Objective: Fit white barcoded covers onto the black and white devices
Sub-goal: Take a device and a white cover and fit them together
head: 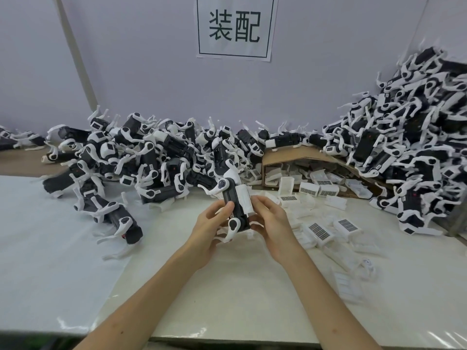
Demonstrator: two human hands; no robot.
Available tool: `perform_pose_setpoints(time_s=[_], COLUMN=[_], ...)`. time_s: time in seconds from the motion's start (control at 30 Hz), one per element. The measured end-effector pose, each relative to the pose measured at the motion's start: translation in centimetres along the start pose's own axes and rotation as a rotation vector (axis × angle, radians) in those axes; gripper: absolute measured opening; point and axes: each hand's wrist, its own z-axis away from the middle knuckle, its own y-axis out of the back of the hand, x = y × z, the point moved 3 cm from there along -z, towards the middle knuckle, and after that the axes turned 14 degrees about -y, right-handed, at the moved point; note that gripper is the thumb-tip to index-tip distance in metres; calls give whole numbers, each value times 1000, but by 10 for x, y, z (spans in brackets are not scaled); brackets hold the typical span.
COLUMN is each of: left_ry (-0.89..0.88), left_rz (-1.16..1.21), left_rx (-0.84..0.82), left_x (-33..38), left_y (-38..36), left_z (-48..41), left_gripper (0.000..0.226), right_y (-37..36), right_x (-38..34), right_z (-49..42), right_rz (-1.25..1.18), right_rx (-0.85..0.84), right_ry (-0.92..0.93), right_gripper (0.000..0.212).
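Note:
I hold one black and white device (233,203) upright over the middle of the table, its white legs sticking out above and below. My left hand (211,224) grips its left side, thumb on the black body. My right hand (271,223) grips the right side, fingertips on a white cover (244,199) that lies against the device. Loose white barcoded covers (319,232) lie on the table to the right of my hands.
A long heap of black and white devices (151,157) runs along the back wall, and a taller heap (409,147) rises at the right. A crushed cardboard box (300,170) with covers lies between them. White sheets (63,261) cover the table. A paper sign (235,27) hangs on the wall.

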Motion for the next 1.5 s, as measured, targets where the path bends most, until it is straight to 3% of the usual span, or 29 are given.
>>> perform_pose_setpoints(time_s=[0.3,0.57,0.87,1.1,1.27,1.5], left_ry=[-6,12,29,-61,-148,-143], left_rz=[-15,-20,-79,-139,-224,-204], left_rx=[-5,44,24,-95,-104,-93], left_x=[0,-1,1,4,4,-1], left_y=[-1,-1,-1,-7,-7,-9], left_z=[0,0,0,3,2,1], left_gripper=[32,58,58,42,39,42], right_y=[-3,-3,-6,-7,-8,-5], right_x=[0,0,3,3,5,3], right_z=[3,3,4,7,8,9], right_rz=[62,114,137,184,271,282], right_rx=[-33,-140,-259,-259,-288,-177], right_ry=[46,-3,-20,-55,-57,164], right_gripper=[19,31,52,50,33,16])
